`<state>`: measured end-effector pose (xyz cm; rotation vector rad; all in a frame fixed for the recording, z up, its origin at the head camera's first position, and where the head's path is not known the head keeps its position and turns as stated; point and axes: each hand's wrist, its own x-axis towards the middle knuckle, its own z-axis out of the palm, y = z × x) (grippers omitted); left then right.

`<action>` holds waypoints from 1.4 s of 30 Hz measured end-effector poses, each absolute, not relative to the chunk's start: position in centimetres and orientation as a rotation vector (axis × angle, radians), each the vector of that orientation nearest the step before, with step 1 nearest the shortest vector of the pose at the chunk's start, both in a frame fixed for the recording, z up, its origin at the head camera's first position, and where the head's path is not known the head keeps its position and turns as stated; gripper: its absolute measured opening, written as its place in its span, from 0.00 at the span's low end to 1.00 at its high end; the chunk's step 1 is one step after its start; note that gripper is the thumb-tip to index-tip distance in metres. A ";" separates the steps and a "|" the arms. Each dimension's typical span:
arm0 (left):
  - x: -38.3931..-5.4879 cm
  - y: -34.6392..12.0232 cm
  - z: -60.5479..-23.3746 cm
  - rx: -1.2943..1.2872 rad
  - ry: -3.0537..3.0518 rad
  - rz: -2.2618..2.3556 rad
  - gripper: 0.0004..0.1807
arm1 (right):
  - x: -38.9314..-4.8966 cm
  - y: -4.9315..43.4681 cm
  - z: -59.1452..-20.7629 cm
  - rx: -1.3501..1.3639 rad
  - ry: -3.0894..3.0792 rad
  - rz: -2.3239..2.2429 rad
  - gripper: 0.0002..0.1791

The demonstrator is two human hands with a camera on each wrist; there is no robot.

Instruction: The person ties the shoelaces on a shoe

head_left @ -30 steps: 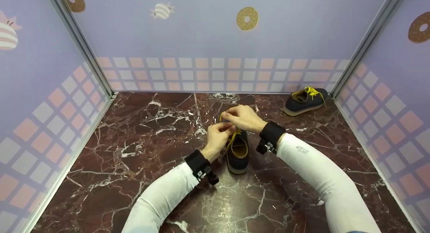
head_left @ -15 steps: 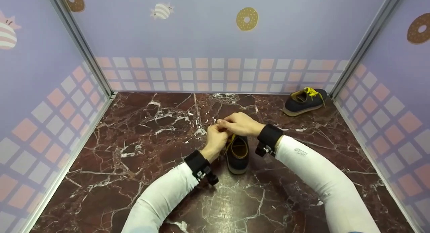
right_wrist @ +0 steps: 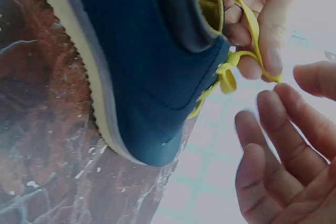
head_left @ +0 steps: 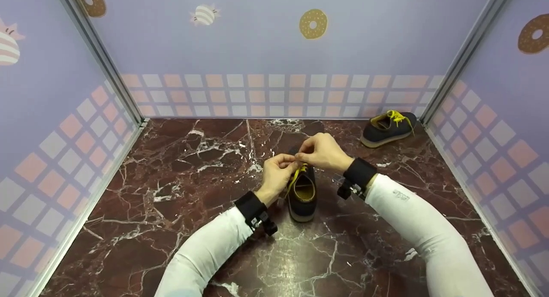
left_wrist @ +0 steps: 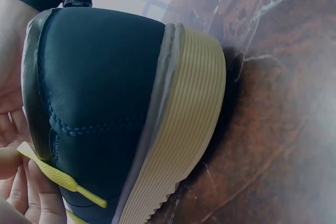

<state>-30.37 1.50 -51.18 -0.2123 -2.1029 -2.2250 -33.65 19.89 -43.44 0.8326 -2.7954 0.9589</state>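
Observation:
A dark navy shoe [head_left: 302, 209] stands on the marble-patterned surface, its heel towards the person. My left hand [head_left: 274, 175] is over the front of the shoe and pinches the yellow shoelace [right_wrist: 251, 24], which bends into a loop at the fingertips. In the left wrist view a flat lace end [left_wrist: 63, 179] sticks out from between the fingers. Opposite it is my right hand [head_left: 326, 153], with thumb and forefinger slightly apart right at the loop's tip. More lace passes through the eyelets on the shoe's front.
A matching shoe [head_left: 388, 129] with tied yellow laces sits in the back right corner. Patterned panels [head_left: 274, 52] enclose the surface at the back and both sides. Both wrists wear black camera bands [head_left: 360, 172].
The right hand first came in against the left fingers, then drew back to the right and slightly up. The left hand has hardly moved, and the shoe keeps its place.

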 end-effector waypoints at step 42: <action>-31.3 -1.0 -51.4 -0.604 -2.606 -0.824 0.11 | -32.8 21.0 -45.1 0.833 -2.816 1.181 0.07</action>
